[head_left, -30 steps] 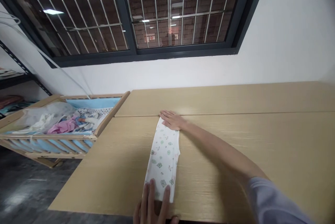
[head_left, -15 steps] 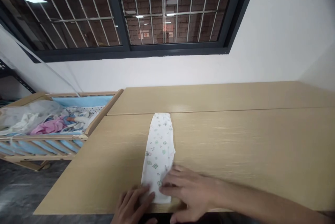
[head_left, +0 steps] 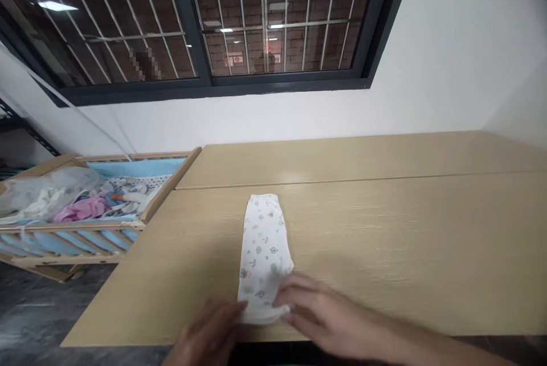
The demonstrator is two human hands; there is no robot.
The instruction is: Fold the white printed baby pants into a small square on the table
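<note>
A long, narrow white garment (head_left: 264, 249) with small green prints lies folded on the wooden table (head_left: 384, 229), running away from me. Both hands are at its near end. My left hand (head_left: 209, 334) grips the near left corner, and my right hand (head_left: 318, 314) pinches the near right corner. The near edge looks lifted and curled off the table. Both hands are blurred by motion.
A wooden crib (head_left: 85, 206) with blue lining and a heap of clothes stands at the table's left end. A white wall and a barred window (head_left: 213, 18) lie behind. The table's near edge runs just under my hands.
My right hand came back from the garment's far end to its near end. Both hands now hold the near edge, which has lifted and moved a little away from me.
</note>
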